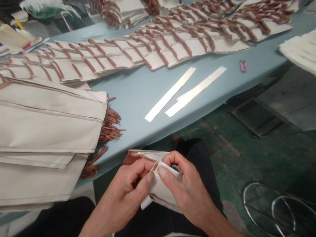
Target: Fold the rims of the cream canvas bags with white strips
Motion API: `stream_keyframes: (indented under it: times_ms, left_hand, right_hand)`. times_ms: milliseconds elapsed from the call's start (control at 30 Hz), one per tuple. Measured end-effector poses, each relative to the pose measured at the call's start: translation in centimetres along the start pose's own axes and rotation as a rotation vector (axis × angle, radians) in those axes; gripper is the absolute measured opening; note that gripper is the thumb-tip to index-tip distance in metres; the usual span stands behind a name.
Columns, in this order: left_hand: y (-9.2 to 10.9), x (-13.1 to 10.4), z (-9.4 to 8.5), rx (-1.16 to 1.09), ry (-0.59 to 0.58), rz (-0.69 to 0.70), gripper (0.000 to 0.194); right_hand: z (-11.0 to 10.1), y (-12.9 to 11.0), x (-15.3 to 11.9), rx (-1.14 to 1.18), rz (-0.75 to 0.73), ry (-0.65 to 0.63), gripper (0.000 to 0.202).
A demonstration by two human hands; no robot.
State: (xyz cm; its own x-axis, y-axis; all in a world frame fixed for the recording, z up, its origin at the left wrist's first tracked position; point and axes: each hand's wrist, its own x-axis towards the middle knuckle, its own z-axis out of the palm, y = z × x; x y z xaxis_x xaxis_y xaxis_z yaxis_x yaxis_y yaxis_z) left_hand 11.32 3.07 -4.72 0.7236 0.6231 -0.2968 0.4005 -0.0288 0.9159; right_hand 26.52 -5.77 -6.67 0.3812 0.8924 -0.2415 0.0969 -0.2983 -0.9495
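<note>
Over my lap I hold a cream fabric pouch with brown trim along its upper edge. My left hand is closed, thumb and forefinger pinching the pouch at a small brown-and-white spot. From the other side my right hand grips the same place, its thumb pressed on a white strip lying against the cloth. A white end pokes out below my left fingers. Whatever lies between the fingertips is partly hidden.
Long rows of overlapping cream pouches with brown edging cover the blue table. Larger cream pieces with brown cords are stacked at left. White strips and a pink thread snipper lie near the edge. A metal-tube frame stands at lower right.
</note>
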Motion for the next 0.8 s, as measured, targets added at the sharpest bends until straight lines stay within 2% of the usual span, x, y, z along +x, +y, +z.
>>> stream_keyframes:
  times_ms: [133, 267, 367, 467, 567, 667, 800]
  left_hand:
    - [0.5, 0.3, 1.0, 0.091, 0.153, 0.012, 0.022]
    - [0.8, 0.3, 1.1, 0.093, 0.099, -0.036, 0.029]
    - [0.5, 0.2, 1.2, 0.056, 0.031, -0.087, 0.032]
    - [-0.2, 0.3, 1.6, -0.014, 0.016, -0.130, 0.040]
    - [-0.9, 0.3, 2.0, -0.052, 0.020, -0.144, 0.039]
    - [-1.3, 0.3, 2.3, -0.038, 0.057, -0.131, 0.038]
    - [-1.4, 0.3, 2.8, -0.026, 0.183, -0.122, 0.030]
  right_hand:
    - [0.5, 0.3, 0.2, -0.022, -0.059, 0.052, 0.026]
    - [0.6, 0.6, 0.3, -0.026, -0.070, 0.070, 0.028]
    - [0.6, 1.5, 0.2, -0.006, -0.013, 0.038, 0.030]
    - [0.7, 2.7, -0.1, 0.043, 0.071, 0.002, 0.033]
    - [0.8, 3.3, -0.5, 0.095, 0.093, -0.020, 0.032]
    - [0.9, 3.2, -0.9, 0.105, 0.055, -0.015, 0.027]
    - [1.1, 2.5, -1.2, 0.092, 0.040, 0.012, 0.025]
